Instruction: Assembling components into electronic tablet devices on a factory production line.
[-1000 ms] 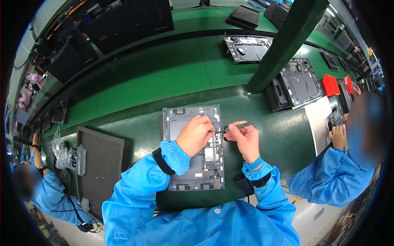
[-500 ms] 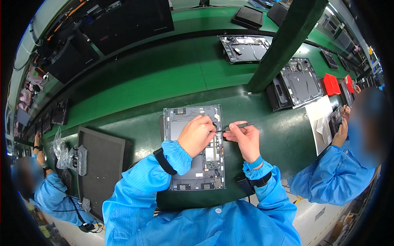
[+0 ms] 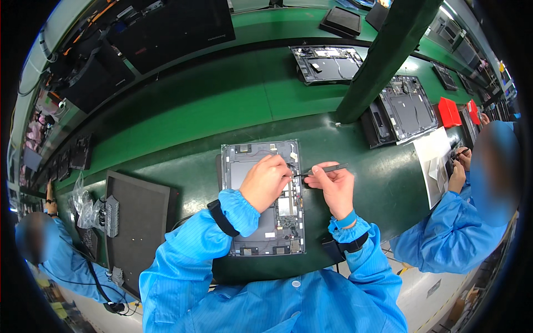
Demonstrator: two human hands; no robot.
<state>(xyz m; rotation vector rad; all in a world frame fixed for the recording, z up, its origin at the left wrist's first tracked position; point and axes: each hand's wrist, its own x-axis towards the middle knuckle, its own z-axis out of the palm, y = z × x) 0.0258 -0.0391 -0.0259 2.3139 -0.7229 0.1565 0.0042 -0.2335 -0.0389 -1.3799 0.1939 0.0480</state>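
A flat grey opened electronic device (image 3: pixel 266 222), its circuit board and cables exposed, lies before me on the green bench. My left hand (image 3: pixel 265 182) rests over its upper part. Its fingers are pinched together at the board's edge, and what they hold, if anything, is hidden. Just to the right, my right hand (image 3: pixel 335 191) grips dark tweezers (image 3: pixel 331 168) between thumb and fingers. The tweezers' tip points left and meets the area by my left fingertips.
A large dark panel (image 3: pixel 136 222) lies left, beside clear plastic wrap (image 3: pixel 84 205). Past a green post (image 3: pixel 383 61) are more opened devices (image 3: pixel 408 108) and a red bin (image 3: pixel 448 113). Co-workers in blue sit on both sides; the right one's hands (image 3: pixel 458 175) handle a dark part.
My right hand and the tweezers have shifted slightly right; my left hand stays in place. An opened device on the far green surface has moved a little left. The right co-worker's hands have moved.
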